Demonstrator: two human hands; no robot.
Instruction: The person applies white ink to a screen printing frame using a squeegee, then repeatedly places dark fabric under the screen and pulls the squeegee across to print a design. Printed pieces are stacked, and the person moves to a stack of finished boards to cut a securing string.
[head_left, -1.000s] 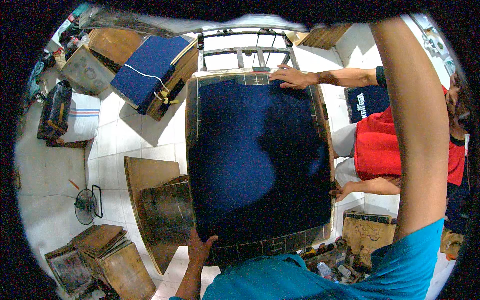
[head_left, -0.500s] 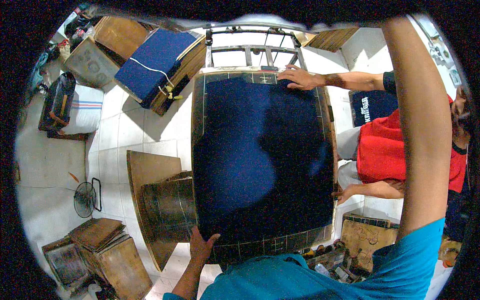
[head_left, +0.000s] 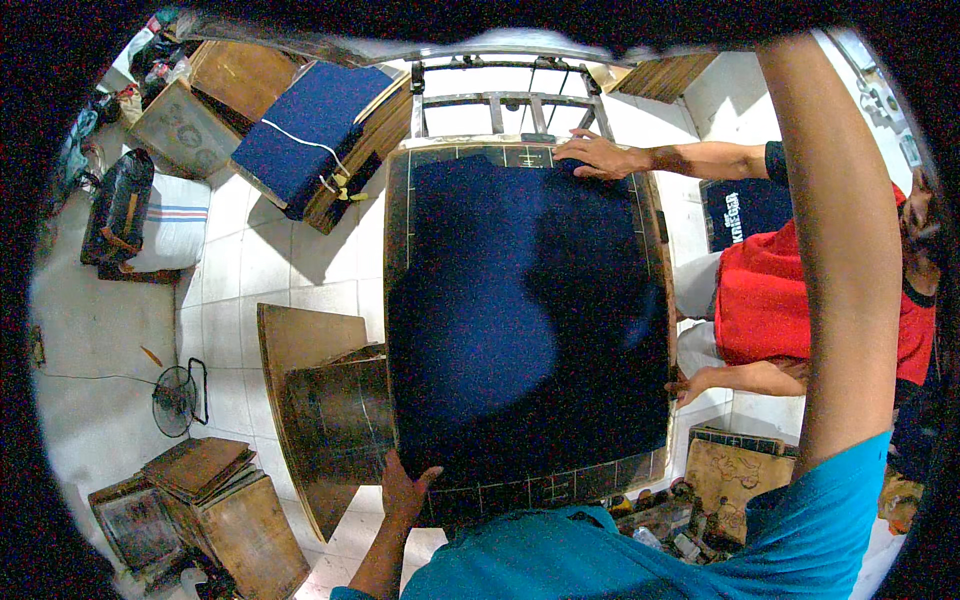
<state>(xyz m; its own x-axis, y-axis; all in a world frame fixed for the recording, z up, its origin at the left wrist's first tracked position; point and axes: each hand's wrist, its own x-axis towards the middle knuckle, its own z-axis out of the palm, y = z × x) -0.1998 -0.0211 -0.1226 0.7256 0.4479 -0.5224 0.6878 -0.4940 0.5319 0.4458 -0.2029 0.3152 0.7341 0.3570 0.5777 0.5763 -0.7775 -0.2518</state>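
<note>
A dark blue cloth lies spread over a dark board with white grid lines. My left hand rests at the near left corner, its thumb and forefinger apart and touching the cloth's edge. Its other fingers are hard to make out. My raised right arm runs up the right side, and its hand is beyond the top rim. Across the board, another person in a red shirt has one hand flat on the far right part and the other hand at the right edge.
A metal frame stands behind the board. Blue cloth-covered boards tied with cord lie at the far left. Wooden panels lean by the board's left side. A fan and stacked panels occupy the lower left.
The view has shifted very slightly. Hands, cloth and board keep their places.
</note>
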